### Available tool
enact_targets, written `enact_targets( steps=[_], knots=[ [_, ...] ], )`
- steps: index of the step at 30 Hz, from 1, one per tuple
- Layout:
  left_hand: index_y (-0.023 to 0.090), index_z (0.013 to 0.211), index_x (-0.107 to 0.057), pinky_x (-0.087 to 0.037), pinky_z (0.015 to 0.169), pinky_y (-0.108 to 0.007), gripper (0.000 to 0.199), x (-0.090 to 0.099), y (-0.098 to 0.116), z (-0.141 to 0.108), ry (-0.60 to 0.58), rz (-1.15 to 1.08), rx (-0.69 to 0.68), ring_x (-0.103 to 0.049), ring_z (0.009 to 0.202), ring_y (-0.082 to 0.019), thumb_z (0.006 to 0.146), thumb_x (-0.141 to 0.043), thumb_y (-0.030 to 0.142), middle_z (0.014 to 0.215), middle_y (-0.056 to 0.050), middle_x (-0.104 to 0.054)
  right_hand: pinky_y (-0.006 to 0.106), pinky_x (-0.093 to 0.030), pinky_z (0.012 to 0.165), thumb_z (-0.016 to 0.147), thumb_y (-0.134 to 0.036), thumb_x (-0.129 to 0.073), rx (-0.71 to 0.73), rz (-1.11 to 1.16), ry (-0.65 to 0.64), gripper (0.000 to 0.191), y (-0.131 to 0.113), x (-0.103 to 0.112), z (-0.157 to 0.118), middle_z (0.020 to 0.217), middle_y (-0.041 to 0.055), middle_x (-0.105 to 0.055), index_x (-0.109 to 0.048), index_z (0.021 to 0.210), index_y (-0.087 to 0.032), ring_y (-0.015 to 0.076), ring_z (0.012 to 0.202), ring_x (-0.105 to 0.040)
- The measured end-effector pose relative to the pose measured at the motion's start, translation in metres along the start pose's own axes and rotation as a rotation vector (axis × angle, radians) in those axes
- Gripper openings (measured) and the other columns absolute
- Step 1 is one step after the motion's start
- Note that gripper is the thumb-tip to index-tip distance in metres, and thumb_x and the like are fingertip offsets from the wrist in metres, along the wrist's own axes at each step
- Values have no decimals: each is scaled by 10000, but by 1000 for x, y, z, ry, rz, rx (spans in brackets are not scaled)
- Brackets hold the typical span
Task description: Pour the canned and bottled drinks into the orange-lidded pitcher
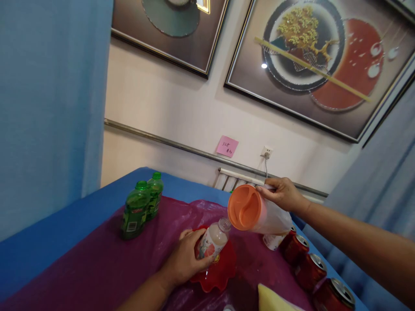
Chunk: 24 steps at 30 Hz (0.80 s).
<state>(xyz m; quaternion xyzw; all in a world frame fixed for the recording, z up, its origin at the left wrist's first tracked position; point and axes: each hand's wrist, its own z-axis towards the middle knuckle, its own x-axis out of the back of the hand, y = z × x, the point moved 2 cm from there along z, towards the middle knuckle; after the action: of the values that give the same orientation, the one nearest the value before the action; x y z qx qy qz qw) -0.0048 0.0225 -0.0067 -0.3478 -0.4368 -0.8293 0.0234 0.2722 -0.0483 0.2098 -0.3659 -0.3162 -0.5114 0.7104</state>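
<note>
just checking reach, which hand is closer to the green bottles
The left hand. It holds a small bottle to the right of the green bottles; the right hand, holding the orange-lidded pitcher, is farther right.

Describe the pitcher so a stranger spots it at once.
Find the purple sheet on the blue table. Above it, the right hand holds the pitcher tipped toward a small bottle. Its broad orange lid sets it apart from the red cans nearby.
</note>
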Motion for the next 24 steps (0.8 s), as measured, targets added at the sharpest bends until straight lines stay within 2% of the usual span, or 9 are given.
enact_targets(
  steps=[14,24],
  knots=[
    [240,1261,-647,-417,1066,-502,633,0,2,-1,1,-3,1,-586,1139,-333,658,-790,365,1217,-70,-721,262,-176,481,873,-599,-563,9,19,0,549,0,1,-3,555,-56,-239,-326,555,-220,94,534,-235],
    [228,1279,-637,-370,1119,-532,644,0,2,0,-20,-7,6,-579,1194,-345,669,-782,375,1267,-81,-707,263,-174,491,863,-609,-565,1,32,15,551,0,1,-4,552,-57,-244,-324,556,-222,93,533,-237]
  ],
)
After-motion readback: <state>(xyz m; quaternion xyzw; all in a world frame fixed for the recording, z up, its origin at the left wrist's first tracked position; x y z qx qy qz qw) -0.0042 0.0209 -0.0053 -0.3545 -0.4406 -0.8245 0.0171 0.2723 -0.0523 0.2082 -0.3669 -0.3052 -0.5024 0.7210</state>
